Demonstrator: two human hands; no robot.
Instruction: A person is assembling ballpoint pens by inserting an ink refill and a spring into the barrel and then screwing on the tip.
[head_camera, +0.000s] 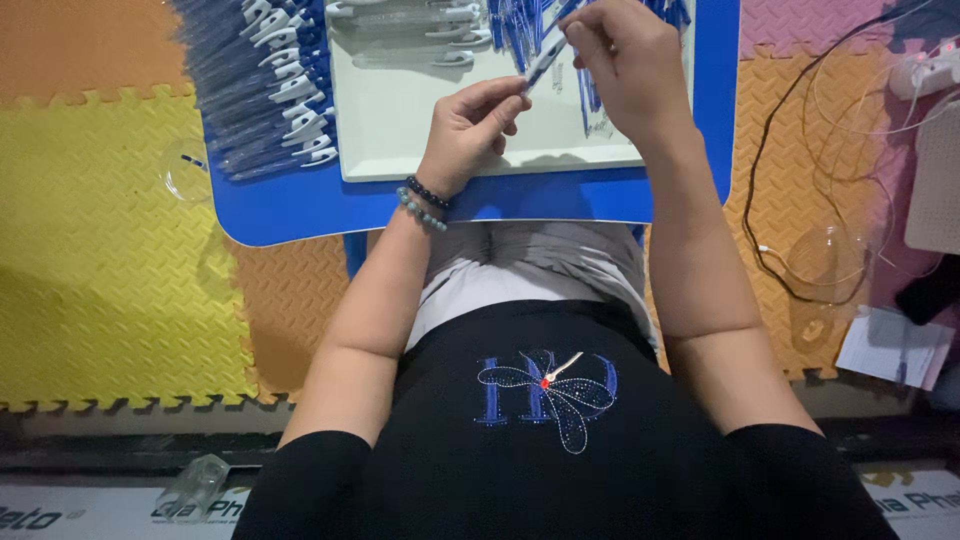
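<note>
Both hands hold one blue and white pen (541, 62) between them above a white tray (400, 130). My left hand (468, 130), with bead bracelets at the wrist, pinches the pen's lower end. My right hand (620, 60) grips its upper end with the fingers curled. Several more blue pen parts (510, 25) lie at the tray's top, partly hidden by my right hand. The tray rests on a small blue table (290, 205) over my lap.
A dense stack of pens with white clips (265, 85) lies on the table's left. A clear round lid (185, 170) sits on the yellow foam mat. A clear container (825, 265), black and white cables (790, 150) and paper (890, 345) lie at right.
</note>
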